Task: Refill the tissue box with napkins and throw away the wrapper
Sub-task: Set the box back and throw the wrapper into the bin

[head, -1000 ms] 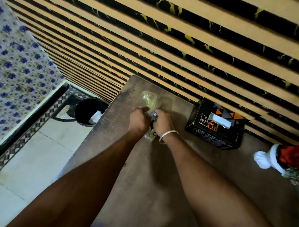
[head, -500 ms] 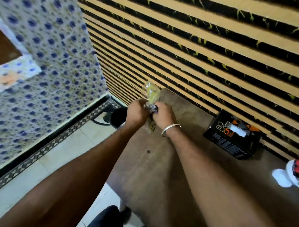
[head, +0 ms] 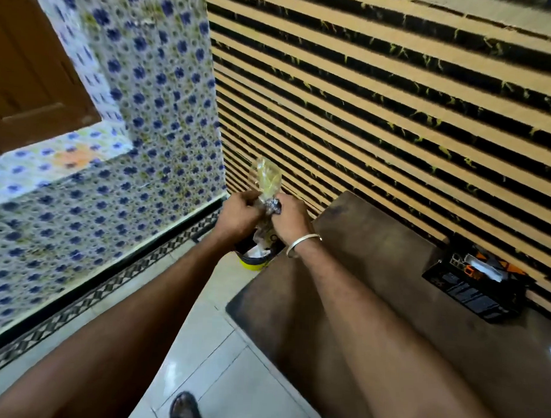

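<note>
A crumpled clear plastic wrapper [head: 267, 180] with yellow-green print is gripped by both hands, its top sticking up above them. My left hand [head: 240, 214] and my right hand [head: 290, 222], which has a silver bangle at the wrist, are closed on its middle. They hold it in the air past the table's left end, above a small bin [head: 253, 261] with a yellow-green rim and white waste inside. The black and orange tissue box [head: 473, 284] stands on the brown table [head: 375, 276] at the right, with a white napkin poking out of its slot.
A striped tan and black wall runs behind the table. A blue-flowered tiled wall with a brown wooden panel is on the left. Pale floor tiles lie below, with a dark shoe [head: 185, 407] at the bottom edge.
Both hands have carried the wrapper left, off the table and over the bin. The view has swung left, so the tissue box now sits far right.
</note>
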The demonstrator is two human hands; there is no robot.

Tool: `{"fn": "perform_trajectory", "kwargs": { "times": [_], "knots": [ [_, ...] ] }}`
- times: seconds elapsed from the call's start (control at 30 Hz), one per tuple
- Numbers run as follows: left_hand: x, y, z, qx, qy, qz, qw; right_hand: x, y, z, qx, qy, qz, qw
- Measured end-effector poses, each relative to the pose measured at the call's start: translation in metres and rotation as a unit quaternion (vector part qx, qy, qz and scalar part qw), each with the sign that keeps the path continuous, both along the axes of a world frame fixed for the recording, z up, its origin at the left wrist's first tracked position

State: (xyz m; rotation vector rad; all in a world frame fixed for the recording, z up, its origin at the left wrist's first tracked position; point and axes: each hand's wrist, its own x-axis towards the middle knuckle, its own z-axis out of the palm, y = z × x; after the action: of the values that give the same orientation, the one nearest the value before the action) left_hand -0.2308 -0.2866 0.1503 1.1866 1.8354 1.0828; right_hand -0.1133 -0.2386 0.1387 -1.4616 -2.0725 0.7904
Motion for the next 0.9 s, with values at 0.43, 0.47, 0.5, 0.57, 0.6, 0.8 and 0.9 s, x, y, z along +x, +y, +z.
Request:
{"fn": "perform_trajectory", "kwargs": {
  "times": [0.43, 0.47, 0.5, 0.57, 0.6, 0.8, 0.9],
  "knots": [
    [-0.17, 0.02, -0.015, 0.02, 0.139, -0.16, 0.977, -0.158, 0.018, -0.014, -0.059, 0.029, -0.095, 0.993],
    [-0.173, 0.025, -0.018, 0.021, 0.14, -0.158, 0.977, -0.161, 0.022, -0.014, -0.062, 0.021, -0.097, 0.993],
    [-0.178, 0.033, -0.024, 0.022, 0.137, -0.155, 0.978, -0.167, 0.03, -0.017, -0.064, 0.016, -0.097, 0.993],
    [-0.183, 0.046, -0.031, 0.028, 0.131, -0.152, 0.979, -0.174, 0.042, -0.023, -0.082, 0.018, -0.101, 0.991],
    [-0.185, 0.053, -0.034, 0.028, 0.133, -0.153, 0.979, -0.176, 0.047, -0.025, -0.095, 0.02, -0.101, 0.99],
    [-0.205, 0.116, -0.065, 0.027, 0.172, -0.155, 0.972, -0.193, 0.104, -0.054, -0.201, 0.066, -0.066, 0.975],
    [-0.217, 0.161, -0.09, 0.014, 0.184, -0.153, 0.971, -0.199, 0.148, -0.078, -0.254, 0.08, -0.054, 0.962]
  ]
}}
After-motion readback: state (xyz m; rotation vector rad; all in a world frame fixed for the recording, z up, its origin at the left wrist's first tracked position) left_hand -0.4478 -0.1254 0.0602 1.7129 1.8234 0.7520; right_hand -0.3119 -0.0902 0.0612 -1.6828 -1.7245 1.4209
